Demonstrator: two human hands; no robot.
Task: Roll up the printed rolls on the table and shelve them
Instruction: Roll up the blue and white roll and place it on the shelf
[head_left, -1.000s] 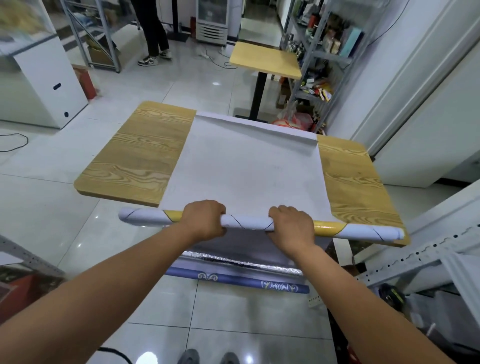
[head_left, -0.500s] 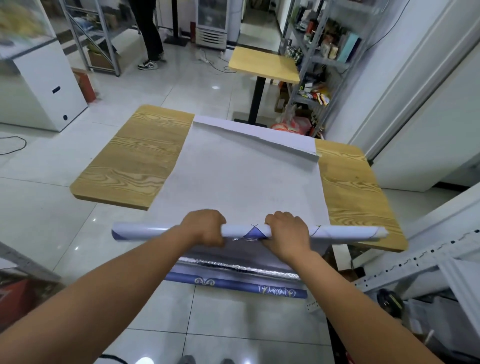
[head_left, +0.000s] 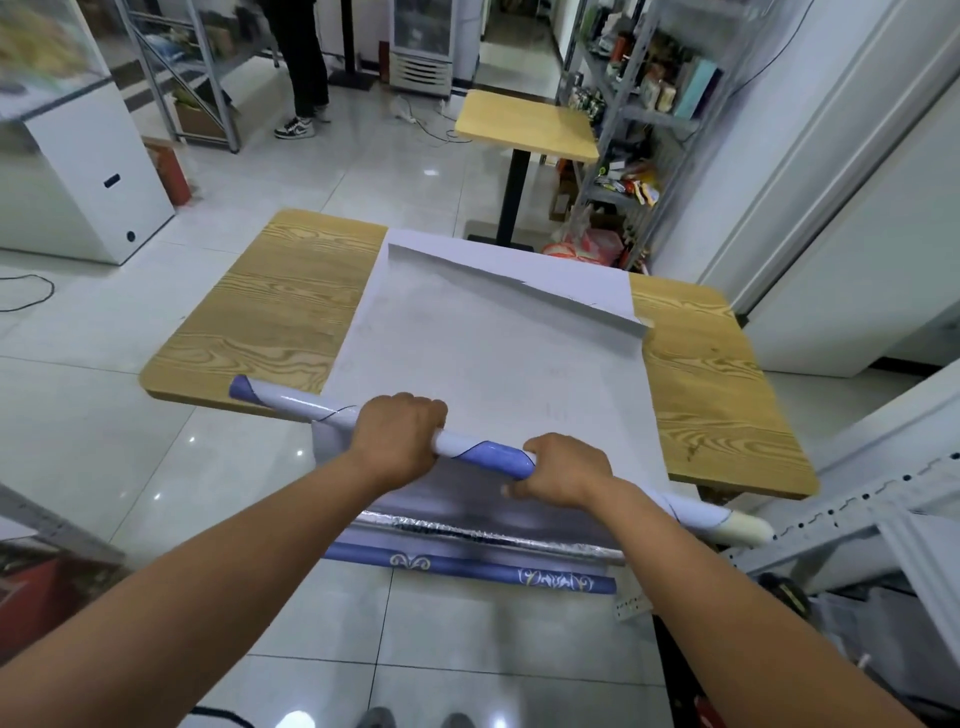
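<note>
While the printed roll (head_left: 488, 454) is held across the near edge of the table (head_left: 280, 301), it is gripped from above by both hands. The left hand (head_left: 397, 439) is curled round the tube left of its middle, and the right hand (head_left: 566, 470) is curled round it a little to the right, with a blue patch of print showing between them. The tube is seen lying askew: its left end reaches over the near left part of the table, and its cream right end sticks out past the near right corner. From the tube a white sheet (head_left: 493, 364) is spread away over the middle of the wood-grain top, and its far edge (head_left: 519, 286) is curled up and folded back. Bare wood is left showing on both sides of the sheet.

Below the hands, a crinkled silver roll (head_left: 467, 530) and a blue patterned roll (head_left: 467, 569) are seen side by side, lower than the table edge; what carries them cannot be told. A glossy tiled floor (head_left: 104, 467) is seen all round. Beyond the table a smaller table (head_left: 527, 122) on a black post is placed, with a stocked metal shelving rack (head_left: 639, 104) to its right. A white cabinet (head_left: 78, 171) is set at the left, and a person's dark trouser legs (head_left: 304, 62) are seen at the back. A white perforated rail (head_left: 857, 509) is seen at the near right.
</note>
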